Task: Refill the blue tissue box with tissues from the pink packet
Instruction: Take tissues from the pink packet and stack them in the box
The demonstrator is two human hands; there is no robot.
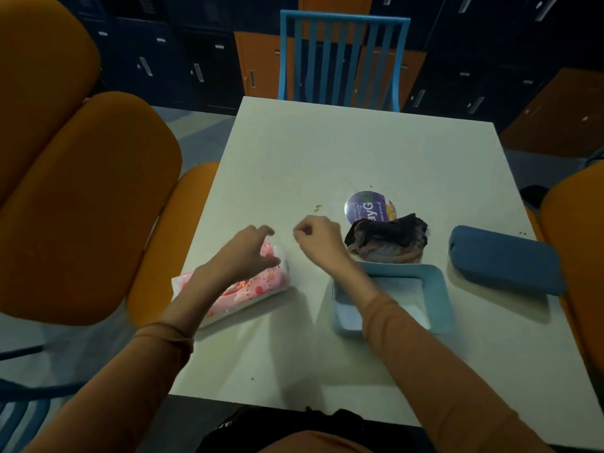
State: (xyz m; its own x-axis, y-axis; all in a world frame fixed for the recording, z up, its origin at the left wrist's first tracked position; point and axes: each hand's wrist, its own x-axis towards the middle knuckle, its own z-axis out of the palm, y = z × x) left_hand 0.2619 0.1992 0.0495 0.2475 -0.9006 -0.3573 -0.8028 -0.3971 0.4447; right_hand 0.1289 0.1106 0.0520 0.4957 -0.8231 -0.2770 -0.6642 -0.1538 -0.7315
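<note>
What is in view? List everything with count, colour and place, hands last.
pink packet: one, pink, table's near left
box base: one, light blue, near centre, under right forearm
box lid: one, darker blue, right of base
crumpled cloth: one, dark, behind base
round disc: one, purple, behind cloth, partly covered
table: one, white, centre
blue chair: one, blue, table's far side
orange chairs: at least two, orange, left and right
lockers: several, dark blue and orange, background
left hand: one, fingers curled round packet's far end
right hand: one, fingers curled, nothing seen held
</note>
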